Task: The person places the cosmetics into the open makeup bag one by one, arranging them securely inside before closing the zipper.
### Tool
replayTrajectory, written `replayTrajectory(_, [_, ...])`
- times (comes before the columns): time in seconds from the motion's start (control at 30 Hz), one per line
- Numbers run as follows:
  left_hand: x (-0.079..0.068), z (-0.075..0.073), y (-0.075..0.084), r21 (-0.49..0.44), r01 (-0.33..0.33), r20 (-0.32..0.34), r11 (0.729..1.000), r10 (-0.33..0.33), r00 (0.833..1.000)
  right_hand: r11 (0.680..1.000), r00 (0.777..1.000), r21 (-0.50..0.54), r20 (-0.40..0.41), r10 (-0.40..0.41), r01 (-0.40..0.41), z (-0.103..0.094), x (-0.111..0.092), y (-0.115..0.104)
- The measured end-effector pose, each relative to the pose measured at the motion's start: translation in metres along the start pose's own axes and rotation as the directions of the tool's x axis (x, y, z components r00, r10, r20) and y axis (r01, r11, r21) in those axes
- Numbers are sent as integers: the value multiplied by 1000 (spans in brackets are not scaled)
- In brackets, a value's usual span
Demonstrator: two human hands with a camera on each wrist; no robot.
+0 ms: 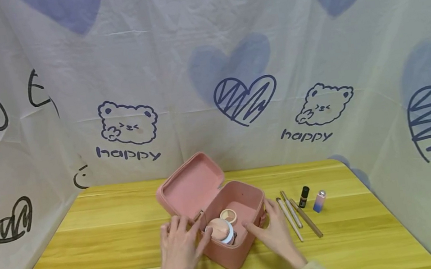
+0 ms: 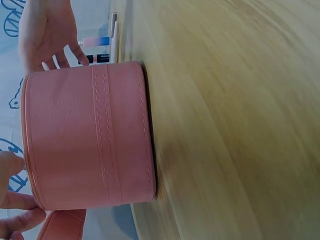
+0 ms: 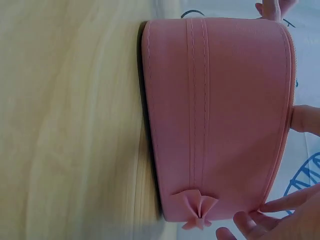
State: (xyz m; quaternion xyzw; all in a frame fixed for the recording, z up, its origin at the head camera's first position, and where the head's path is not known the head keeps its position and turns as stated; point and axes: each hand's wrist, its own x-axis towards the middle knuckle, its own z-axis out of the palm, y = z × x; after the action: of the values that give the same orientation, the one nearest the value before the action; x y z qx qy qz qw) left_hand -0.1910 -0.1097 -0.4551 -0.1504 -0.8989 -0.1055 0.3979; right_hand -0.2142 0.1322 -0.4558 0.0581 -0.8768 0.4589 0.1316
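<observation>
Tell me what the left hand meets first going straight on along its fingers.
Probably the open lid of the pink case: in the head view it lies just ahead of the left hand, though any gap between them is unclear.

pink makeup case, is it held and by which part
The pink makeup case is held by its rim: the left hand at the corner near the open lid, the right hand on the side with the bow.

"Happy" stands under two bear drawings (image 1: 129,122) (image 1: 324,104) on the cloth (image 1: 190,128).
</observation>
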Motion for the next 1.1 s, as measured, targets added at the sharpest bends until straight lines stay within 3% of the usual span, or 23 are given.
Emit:
replayTrajectory(0.27, [1, -1, -3, 50, -75, -24, 996, 77, 997, 994, 996, 68, -2, -89, 88, -1, 5, 8])
replayTrajectory(0.43, [10, -7, -6, 45, -120, -87, 992, 123, 989, 983, 990, 127, 9, -138, 136, -3, 10, 13])
replayTrajectory(0.73, [31, -27, -21, -55, -104, -131, 993, 96, 987, 984, 992, 159, 82, -94, 80, -9, 11, 14])
replayTrajectory(0.9, [39, -38, -31, -93, -39, -115, 995, 29, 993, 983, 991, 174, 106, -83, 64, -11, 13, 16])
replayTrajectory(1.1, [44, -47, -40, -210, 129, -26, 969, -137, 990, 976, 989, 212, 127, -71, 43, -13, 14, 17])
